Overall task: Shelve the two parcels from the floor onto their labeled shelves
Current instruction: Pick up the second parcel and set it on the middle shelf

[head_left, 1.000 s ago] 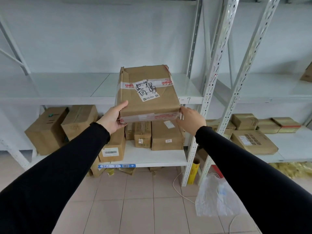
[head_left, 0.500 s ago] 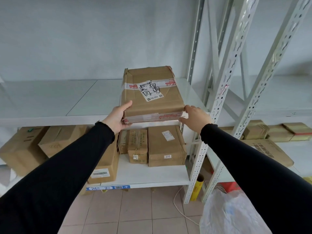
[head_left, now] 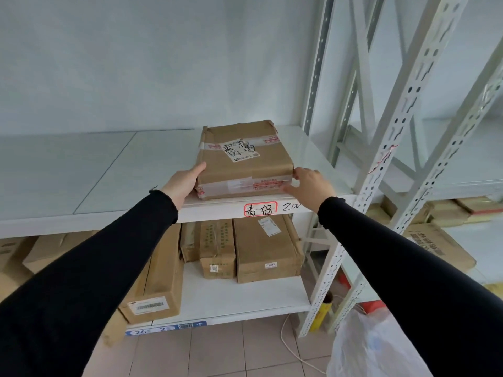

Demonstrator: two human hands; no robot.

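Left sleeve, black, is reaching up from lower left. Left hand is lying flat against the near-left corner of the parcel, fingers pressed together, thumb running up the parcel's left side; not a full wrap, more a push or steady contact. Parcel is sitting flat on the upper shelf, between the two hands, near the shelf's front edge, white label with handwritten characters facing up, tape along its near face. Just below the hands, on the shelf's front lip, a red-outlined handwritten tag is sitting under the parcel. Below that, brown boxes are standing on the lower shelf. Right hand is touching the parcel's near-right corner, fingers curled onto the top edge, thumb along the taped face. Right of that hand, a white perforated upright is rising; a clear plastic bag is lying at bottom right.
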